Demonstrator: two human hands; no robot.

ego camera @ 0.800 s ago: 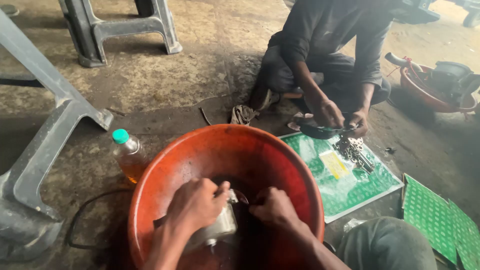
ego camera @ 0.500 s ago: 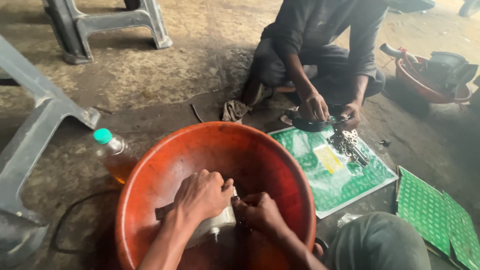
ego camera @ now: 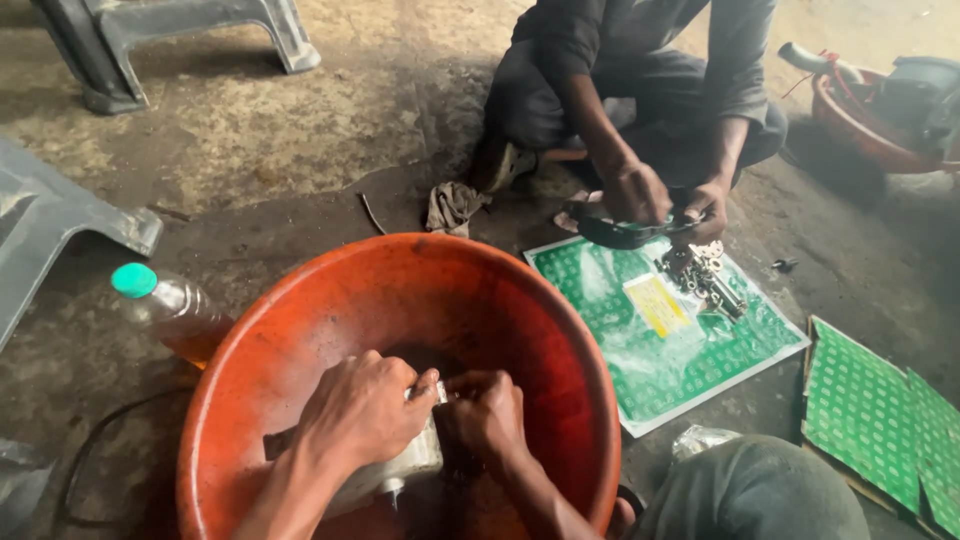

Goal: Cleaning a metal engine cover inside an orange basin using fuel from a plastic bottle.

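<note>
— Both hands are down in the orange basin (ego camera: 560,340). My left hand (ego camera: 360,415) has its fingers wrapped over the pale metal part (ego camera: 395,470); my right hand (ego camera: 485,420) is curled tight against that part's end.

— Where does it sit?

— Low in the bowl, near the dark wet bottom. I'd judge it best to grip it firmly with the left, keep it low, and work the right in short strokes. The bottle (ego camera: 170,310) stands just outside the rim.

— And your neighbour?

— Busy over the green sheet (ego camera: 600,290), well apart.
</note>
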